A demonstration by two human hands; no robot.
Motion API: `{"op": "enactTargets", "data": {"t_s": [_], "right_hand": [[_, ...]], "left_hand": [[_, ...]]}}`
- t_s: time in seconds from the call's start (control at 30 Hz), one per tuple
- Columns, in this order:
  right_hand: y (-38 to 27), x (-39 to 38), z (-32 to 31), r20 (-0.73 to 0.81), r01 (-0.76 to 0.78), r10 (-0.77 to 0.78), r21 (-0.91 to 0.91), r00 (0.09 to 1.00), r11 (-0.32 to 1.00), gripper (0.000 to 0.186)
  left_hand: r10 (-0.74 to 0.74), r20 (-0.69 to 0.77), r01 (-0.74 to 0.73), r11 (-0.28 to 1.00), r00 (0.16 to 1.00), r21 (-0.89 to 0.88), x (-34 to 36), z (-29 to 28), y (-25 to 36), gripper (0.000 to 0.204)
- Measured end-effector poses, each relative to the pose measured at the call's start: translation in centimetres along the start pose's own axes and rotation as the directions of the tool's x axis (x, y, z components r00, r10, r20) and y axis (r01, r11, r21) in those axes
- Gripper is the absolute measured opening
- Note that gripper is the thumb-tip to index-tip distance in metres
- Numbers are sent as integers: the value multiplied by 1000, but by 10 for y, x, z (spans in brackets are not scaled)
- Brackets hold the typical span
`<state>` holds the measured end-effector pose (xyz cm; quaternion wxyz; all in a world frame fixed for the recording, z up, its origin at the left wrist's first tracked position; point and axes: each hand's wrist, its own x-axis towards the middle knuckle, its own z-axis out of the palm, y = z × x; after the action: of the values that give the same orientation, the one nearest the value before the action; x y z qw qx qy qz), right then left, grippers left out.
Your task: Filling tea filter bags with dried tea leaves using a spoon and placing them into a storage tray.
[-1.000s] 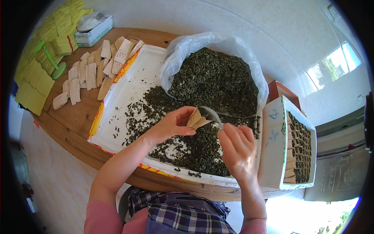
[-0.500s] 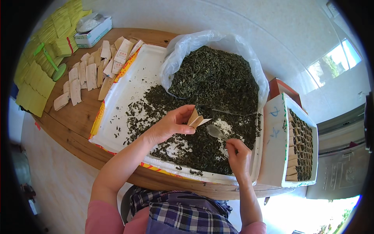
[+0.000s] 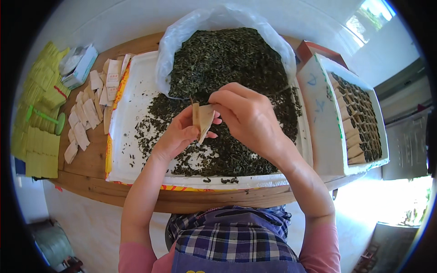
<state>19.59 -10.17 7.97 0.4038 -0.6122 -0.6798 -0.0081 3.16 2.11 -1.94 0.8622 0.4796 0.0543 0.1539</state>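
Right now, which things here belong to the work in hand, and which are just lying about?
Seemingly in use:
paper packet, in the left hand, right hand at its edge
dark dried leaves, clear bag and white tray
loose packets
white box of packets

Apparently lying about:
green plastic item
small box
reddish-brown box

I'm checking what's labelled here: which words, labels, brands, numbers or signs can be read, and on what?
White box: blue handwritten marks on its side, not transcribed here.
Loose packets: red print on some, too small to read.
Held packet: any print is too small to read.
Carton: any print is too small to read.
Apron: a yellow mark, cut off by the picture's lower edge.
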Motion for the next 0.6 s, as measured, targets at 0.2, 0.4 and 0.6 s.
{"op": "enactTargets", "data": {"t_s": [0.2,0.4,0.6], "right_hand": [[2,-4,-6,126,-29,20,67,992,997,9],[11,-14,-32,130,-41,25,125,991,991,9],[16,-40,-86,49,-194,192,28,980,981,11]], "left_hand": [[-63,15,62,998,998,28,0,-3,-3,77],[40,-41,-38,998,998,52,0,-9,-10,87],[8,15,-11,984,1000,178,-2,-5,-1,90]]}}
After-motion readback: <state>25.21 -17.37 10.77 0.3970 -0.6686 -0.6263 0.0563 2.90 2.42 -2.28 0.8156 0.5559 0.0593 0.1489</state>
